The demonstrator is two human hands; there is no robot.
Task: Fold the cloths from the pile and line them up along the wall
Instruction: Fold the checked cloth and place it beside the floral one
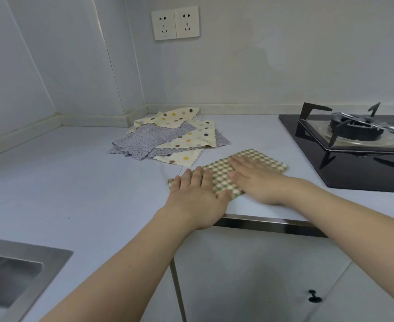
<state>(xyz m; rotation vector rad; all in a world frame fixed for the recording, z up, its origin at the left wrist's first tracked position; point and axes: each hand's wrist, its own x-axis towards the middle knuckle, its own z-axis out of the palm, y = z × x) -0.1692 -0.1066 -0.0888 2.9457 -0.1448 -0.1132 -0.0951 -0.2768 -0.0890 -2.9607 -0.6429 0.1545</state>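
Both hands lie flat with straight fingers on a green-and-cream checked cloth (256,160) near the countertop's (75,182) front edge: the left hand (198,194) presses its near-left end and the right hand (256,180) its middle, neither gripping it. At 11 o'clock from that cloth, just beyond it and toward the wall corner, sits the pile (168,138) of unfolded cloths, lilac dotted ones mixed with cream polka-dot ones. A black gas hob (354,145) sits at 3 o'clock, a steel sink (17,270) at 8 o'clock, and 2 wall sockets (175,23) at 12 o'clock.
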